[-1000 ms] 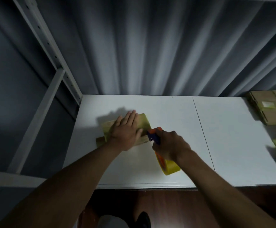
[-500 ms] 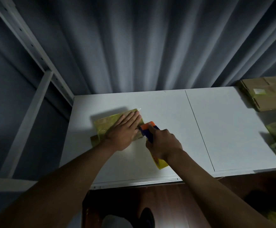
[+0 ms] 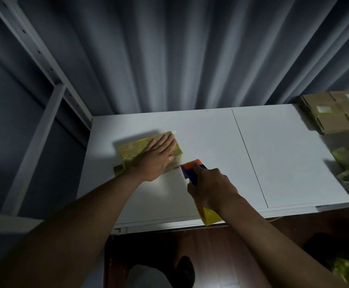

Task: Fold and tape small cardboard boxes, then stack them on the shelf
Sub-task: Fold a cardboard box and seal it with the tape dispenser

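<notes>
While left hand (image 3: 157, 161) presses flat, fingers straight, on small taped box (image 3: 140, 151) at left of white table (image 3: 283, 154), right hand (image 3: 211, 189) grips tape dispenser (image 3: 192, 172) just beside box, apart from it. Box likely light, stiff, glossy tape slippery; best held by opposite side walls. Tape apparently cut, dim view. Flat cardboard stack (image 3: 333, 115) far right.

no text readable anywhere, pale labels on the stacked cardboard boxes (image 3: 335, 113) too blurred, marks on the tape dispenser (image 3: 198, 183) illegible
</notes>
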